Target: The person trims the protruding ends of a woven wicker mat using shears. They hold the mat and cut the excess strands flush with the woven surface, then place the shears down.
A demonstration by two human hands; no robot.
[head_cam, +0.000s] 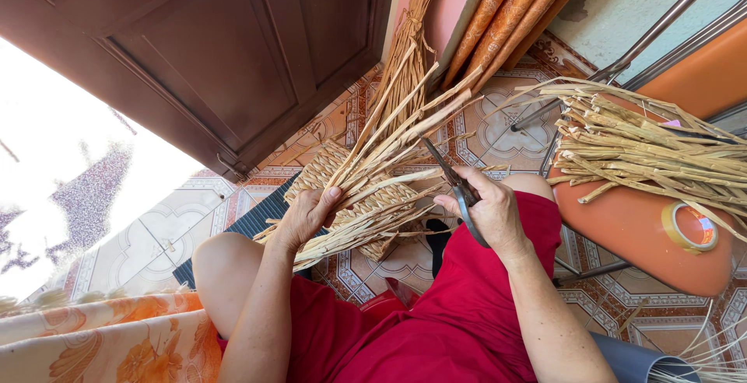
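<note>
Left hand (307, 216) fingers curled, right hand (490, 208) seemingly clenched

Hemmed in ahead by loose straw ends (389, 142) fanning off the woven basket (354, 196), blocked right by the orange stool (638, 227) piled with straw, open only over floor tiles (156, 227) left.

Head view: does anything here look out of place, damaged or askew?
Nothing is clearly damaged. The left hand grips a woven straw piece with loose strand ends fanning out unevenly; the right hand holds scissors. More dried strands overhang the orange chair seat.
</note>
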